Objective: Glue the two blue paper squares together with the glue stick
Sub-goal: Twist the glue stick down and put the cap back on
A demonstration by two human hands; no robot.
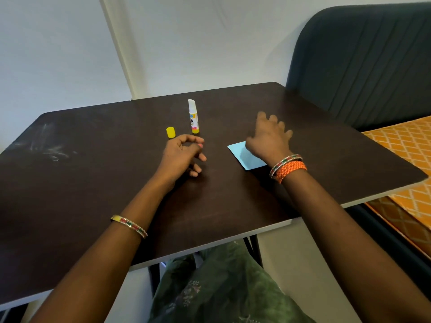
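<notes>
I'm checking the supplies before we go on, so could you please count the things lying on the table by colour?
Yellow: 2, the glue stick, uncapped and upright, and its cap
Blue: 1 patch of paper showing, partly under the right hand; whether it is one sheet or two stacked cannot be told
Total: 3

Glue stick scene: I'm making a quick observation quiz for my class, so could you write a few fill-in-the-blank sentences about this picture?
1. The glue stick stands upright on the table with its ____ off.
2. The cap is coloured ____.
3. The blue paper lies partly under the ____ hand.
4. The left hand holds ____.

Missing words: cap; yellow; right; nothing
</notes>
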